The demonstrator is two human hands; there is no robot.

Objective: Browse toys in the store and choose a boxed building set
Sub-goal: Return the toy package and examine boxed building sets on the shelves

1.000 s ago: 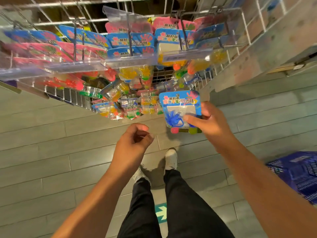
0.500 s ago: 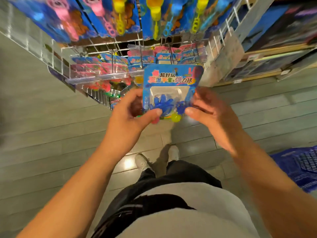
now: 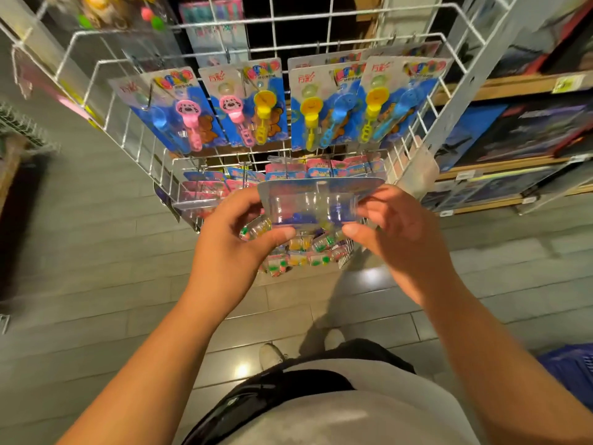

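Grey plank floor (image 3: 96, 252) underfoot, white wire rack (image 3: 321, 46) ahead. Held flat between both hands: a blister pack (image 3: 316, 200), its printed face turned away, contents blurred blue behind clear plastic. Left hand (image 3: 231, 248) and right hand (image 3: 401, 232) each pinching one side, thumbs beneath. Above, carded bubble wands (image 3: 288, 104) hanging in a row. Dark boxed sets (image 3: 529, 130) on wooden shelves at right, blurred. Blue basket (image 3: 568, 370) cut off low right.
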